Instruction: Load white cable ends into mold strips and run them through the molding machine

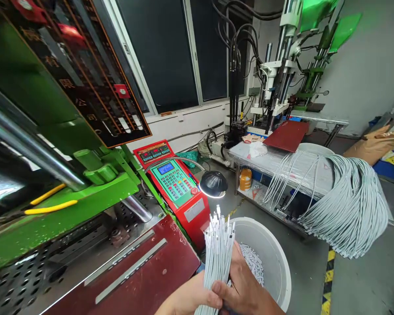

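Observation:
A thick bundle of white cables [216,258] stands upright between my hands, its connector ends pointing up and away from me. My left hand [188,294] is wrapped round the lower left of the bundle. My right hand [244,284] closes round it from the right, its thumb lying across the front near the left hand's fingers. Just behind my right hand is a large white bucket [284,267] with many small white pieces [252,262] at its bottom. The lower ends of the cables run out of view at the bottom edge.
A green press [111,192] with a dark red board [144,275] stands at left. Beyond the bundle are a red control box [197,214] and a black lamp [213,183]. At right, many white cables [351,210] hang over a wrapped table [282,168]. Another press [274,87] stands behind.

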A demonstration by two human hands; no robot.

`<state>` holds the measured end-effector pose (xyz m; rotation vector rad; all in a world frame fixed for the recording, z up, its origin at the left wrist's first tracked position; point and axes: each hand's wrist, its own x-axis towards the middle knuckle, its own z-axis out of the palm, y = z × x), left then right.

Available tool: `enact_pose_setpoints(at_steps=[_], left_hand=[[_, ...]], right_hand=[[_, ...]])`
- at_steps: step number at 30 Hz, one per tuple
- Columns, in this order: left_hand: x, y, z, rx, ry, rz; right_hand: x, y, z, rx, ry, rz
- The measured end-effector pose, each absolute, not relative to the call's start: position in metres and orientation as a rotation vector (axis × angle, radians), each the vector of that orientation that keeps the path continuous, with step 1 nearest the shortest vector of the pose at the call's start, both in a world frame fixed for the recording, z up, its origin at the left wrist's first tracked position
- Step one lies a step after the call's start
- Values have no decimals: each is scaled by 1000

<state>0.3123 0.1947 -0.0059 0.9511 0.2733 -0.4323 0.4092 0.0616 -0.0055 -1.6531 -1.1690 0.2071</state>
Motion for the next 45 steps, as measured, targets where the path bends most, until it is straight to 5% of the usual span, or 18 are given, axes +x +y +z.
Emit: enact_pose_setpoints(at_steps=[11,20,25,41,45], left_hand=[[307,170,-53,1051,303,-459],[307,153,-47,1048,298,-455],[306,148,-41,1101,224,-393],[310,163,-24,1019,406,-206],[310,165,-20,1013,433,-187]], right_hand=[[456,27,-32,-1313,-575,490],[530,53,35,-1430,-971,447],[513,62,57,-1543,-1631,900],[494,38,72,-1808,-1390,471],[482,32,67,-1725,-989,686]])
